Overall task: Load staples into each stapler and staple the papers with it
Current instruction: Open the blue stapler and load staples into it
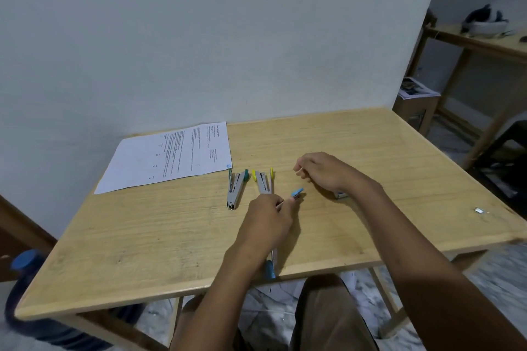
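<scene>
Three staplers are out. Nearest is the blue-ended grey metal stapler [270, 269]. It lies lengthwise from the near edge of the light wooden counter [142, 251], and its middle is hidden under the left hand [268, 225]. That hand's fingers curl round the stapler and pin it down, with a blue tip poking out past them.

Just beyond and to the right, the right hand [325, 172] pinches a thin pale strip [299, 170]. It's probably staples but too small to confirm. A small blue-and-white box [340, 194] peeks out under the right wrist.

Likely step: loading the blue one.
- **Hold:** the left hand should clamp the body so the channel sits flat and open.
- **Feed:** bring the strip in legs down, in line with the rail, and slide it rather than drop it.
- **Close:** shut the top until it seats.
- **Risk:** the strip snapping or seating crooked.

Farther off, the yellow-capped grey stapler [263, 179] and teal-capped grey stapler [236, 189] lie side by side, each splayed open in a V and untouched. Farthest are the printed white paper sheets [171, 157] at the counter's far left, well apart from both hands.
</scene>
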Tool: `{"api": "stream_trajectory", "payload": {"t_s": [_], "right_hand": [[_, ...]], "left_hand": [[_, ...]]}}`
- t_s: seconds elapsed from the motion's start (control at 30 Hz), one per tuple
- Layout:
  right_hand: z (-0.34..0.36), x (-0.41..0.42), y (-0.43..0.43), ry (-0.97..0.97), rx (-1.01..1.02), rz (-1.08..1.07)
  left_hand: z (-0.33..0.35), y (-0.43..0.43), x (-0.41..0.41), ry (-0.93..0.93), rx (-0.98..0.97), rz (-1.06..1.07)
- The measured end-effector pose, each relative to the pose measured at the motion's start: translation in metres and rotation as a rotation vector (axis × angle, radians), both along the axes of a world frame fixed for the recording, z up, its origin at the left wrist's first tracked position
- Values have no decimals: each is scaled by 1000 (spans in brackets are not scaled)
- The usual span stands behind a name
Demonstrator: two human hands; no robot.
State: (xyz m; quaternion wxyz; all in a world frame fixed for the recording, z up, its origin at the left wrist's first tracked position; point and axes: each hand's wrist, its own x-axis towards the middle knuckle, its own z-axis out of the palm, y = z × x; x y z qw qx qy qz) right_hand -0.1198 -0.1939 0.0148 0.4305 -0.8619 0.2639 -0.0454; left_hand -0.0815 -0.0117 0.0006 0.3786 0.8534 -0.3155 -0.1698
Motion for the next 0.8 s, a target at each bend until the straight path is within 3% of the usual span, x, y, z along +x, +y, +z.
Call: {"api": "stream_trajectory", "payload": {"t_s": [0.2,0.27,0.43,0.8], "right_hand": [[16,-38,-10,-198,-85,-145],[15,-58,-14,-155,-172,-235],[-7,-86,-12,160,-245,-285],[-23,-86,16,-18,-260,-338]], "left_hand": [[0,-4,-8,-228,109,33],[0,-4,-9,-328,127,47],[-2,-7,-12,-464,185,24],[-7,-4,-2,-579,218,34]]}}
